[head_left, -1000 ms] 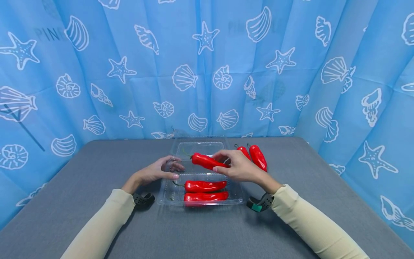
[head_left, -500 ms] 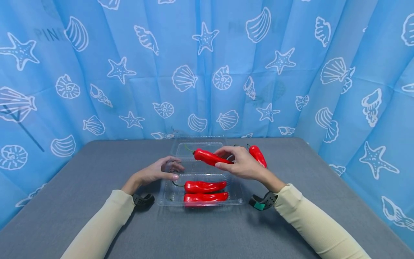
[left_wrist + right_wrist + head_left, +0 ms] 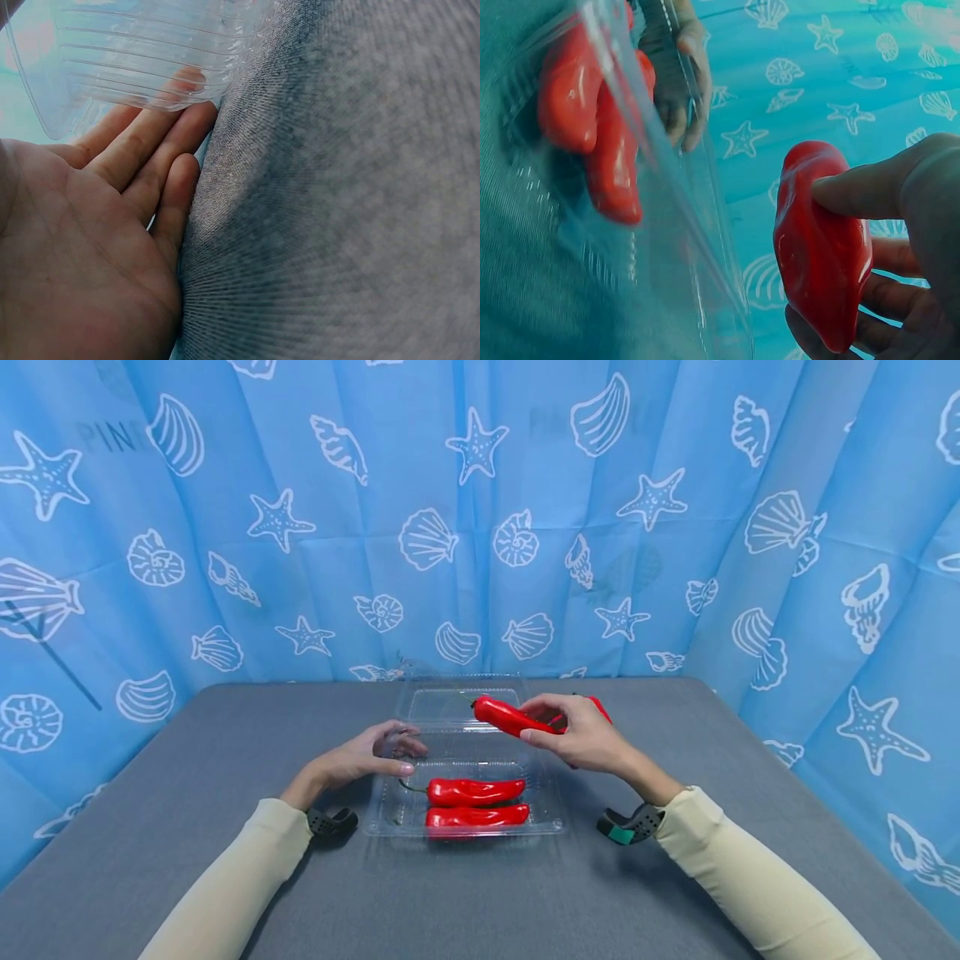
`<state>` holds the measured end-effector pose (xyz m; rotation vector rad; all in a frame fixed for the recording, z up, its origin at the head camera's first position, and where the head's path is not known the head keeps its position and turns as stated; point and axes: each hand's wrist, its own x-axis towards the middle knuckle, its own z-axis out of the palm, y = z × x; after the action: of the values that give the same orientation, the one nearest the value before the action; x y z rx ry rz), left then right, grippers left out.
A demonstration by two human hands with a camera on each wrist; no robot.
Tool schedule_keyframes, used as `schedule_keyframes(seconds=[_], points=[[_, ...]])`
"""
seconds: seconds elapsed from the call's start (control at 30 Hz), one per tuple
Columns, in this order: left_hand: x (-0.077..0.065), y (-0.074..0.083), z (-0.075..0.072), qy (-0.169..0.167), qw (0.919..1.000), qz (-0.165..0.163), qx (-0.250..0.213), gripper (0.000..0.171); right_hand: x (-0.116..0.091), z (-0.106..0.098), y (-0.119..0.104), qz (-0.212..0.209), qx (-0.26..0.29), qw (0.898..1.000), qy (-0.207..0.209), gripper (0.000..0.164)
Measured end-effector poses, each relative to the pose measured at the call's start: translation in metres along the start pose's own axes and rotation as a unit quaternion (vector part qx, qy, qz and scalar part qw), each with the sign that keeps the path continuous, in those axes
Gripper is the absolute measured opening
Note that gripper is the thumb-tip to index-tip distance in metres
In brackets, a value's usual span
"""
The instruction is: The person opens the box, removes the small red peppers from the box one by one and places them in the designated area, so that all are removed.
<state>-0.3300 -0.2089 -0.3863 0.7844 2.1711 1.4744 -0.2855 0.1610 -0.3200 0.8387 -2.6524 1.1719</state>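
My right hand [image 3: 581,731] pinches a red chili pepper [image 3: 504,714] between thumb and fingers, its stem end pointing left, held over the back right of a clear plastic clamshell box [image 3: 386,827]. In the right wrist view the pepper [image 3: 821,247] appears end-on, with the thumb pressed along its side. Inside the box lie two red peppers side by side, the rear one [image 3: 476,791] and the front one [image 3: 477,816]. My left hand [image 3: 367,752] rests at the box's left side. Seen from the left wrist, its straight fingers [image 3: 139,146] touch the ribbed plastic wall [image 3: 150,45].
The open lid [image 3: 450,700] lies toward the back of the grey table [image 3: 262,735]. Behind my right hand, more red pepper [image 3: 600,708] shows on the table, mostly hidden. A blue curtain [image 3: 480,543] with white sea shapes hangs around the back and sides.
My right hand has moved right and slightly up with the pepper, away from the box's middle, and now covers more of the peppers behind it. My left hand has stayed put.
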Motion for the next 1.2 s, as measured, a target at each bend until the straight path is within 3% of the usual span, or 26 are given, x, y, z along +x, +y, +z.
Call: schedule_keyframes(seconds=[0.27,0.9,1.2], points=[[0.000,0.001,0.000,0.001,1.0000,0.001,-0.002,0.079,-0.010,-0.015,0.017,0.010,0.006,1.000,0.026,0.040],[0.000,0.001,0.000,-0.004,1.0000,0.005,-0.005,0.078,-0.019,-0.044,0.045,0.078,-0.002,0.995,0.069,0.044],[0.000,0.001,0.001,-0.001,1.0000,0.002,0.000,0.077,-0.020,-0.053,0.064,0.096,0.004,0.988,0.121,0.043]])
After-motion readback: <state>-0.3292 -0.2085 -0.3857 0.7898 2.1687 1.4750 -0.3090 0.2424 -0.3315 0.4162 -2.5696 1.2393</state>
